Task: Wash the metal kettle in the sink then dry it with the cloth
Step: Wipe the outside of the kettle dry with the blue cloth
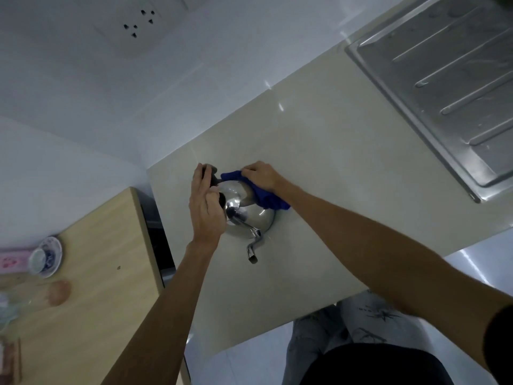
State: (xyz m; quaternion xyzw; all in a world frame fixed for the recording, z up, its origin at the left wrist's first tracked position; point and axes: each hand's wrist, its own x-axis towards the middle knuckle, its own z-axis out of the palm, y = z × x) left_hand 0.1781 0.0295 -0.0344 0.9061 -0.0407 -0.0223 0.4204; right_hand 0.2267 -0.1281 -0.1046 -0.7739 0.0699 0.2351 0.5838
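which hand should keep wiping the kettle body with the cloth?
Right. The right hand already presses the blue cloth against the kettle; the left hand is steadying it at the black handle.

Pretty dim, bluish light overall. Glare streaks on the countertop [319,151]. Edges look soft and wide-angle warped.

Silver kettle [251,215], blue cloth [263,194], beige counter [319,168], blue-patterned saucer [54,252].
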